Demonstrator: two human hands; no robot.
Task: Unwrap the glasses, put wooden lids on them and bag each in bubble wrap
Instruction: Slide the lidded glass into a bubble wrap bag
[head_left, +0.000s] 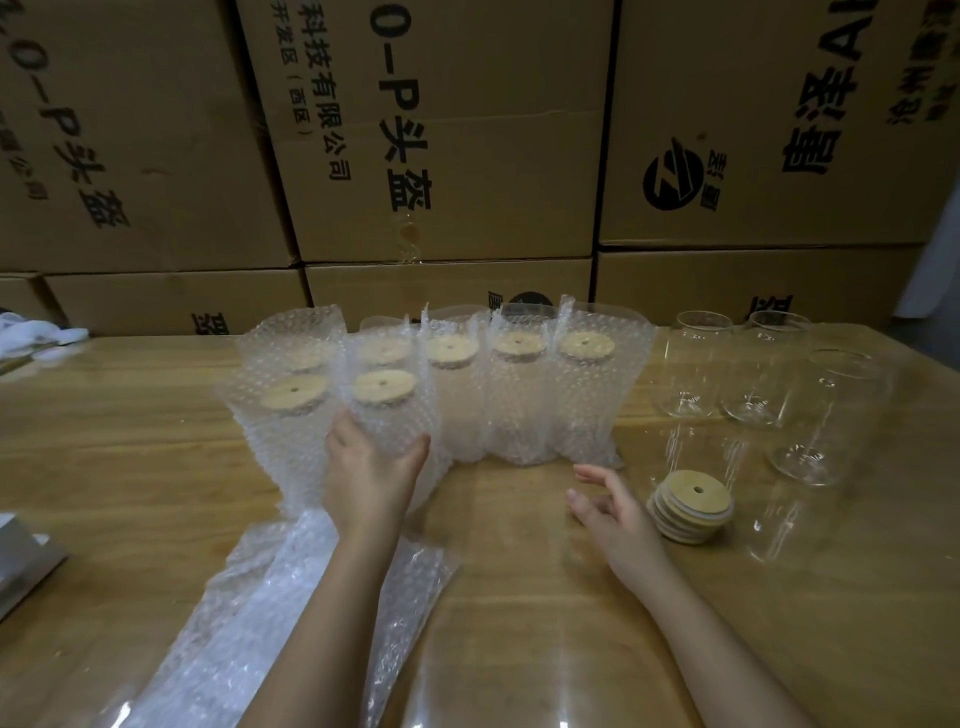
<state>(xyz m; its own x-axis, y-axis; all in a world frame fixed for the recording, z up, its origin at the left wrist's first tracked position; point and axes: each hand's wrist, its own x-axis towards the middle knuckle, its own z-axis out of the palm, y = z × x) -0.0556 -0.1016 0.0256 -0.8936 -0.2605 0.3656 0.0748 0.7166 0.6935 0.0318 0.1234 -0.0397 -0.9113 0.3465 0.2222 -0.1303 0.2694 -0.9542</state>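
Observation:
Several lidded glasses in bubble-wrap bags stand in two rows on the wooden table (130, 467). My left hand (371, 475) grips the front bagged glass (387, 410) around its lower body; its wooden lid shows through the open top. My right hand (605, 501) hovers open above the table, fingers loosely spread, just left of a stack of wooden lids (691, 512). Three bare glasses (696, 371) stand at the right, unlidded. Flat bubble-wrap bags (291, 597) lie under my left forearm.
Stacked cardboard boxes (441, 156) form a wall behind the table. A clear plastic sheet (519, 675) lies at the near edge. A grey box corner (21, 561) sits at the left edge, and white cloth (41, 338) lies at the far left.

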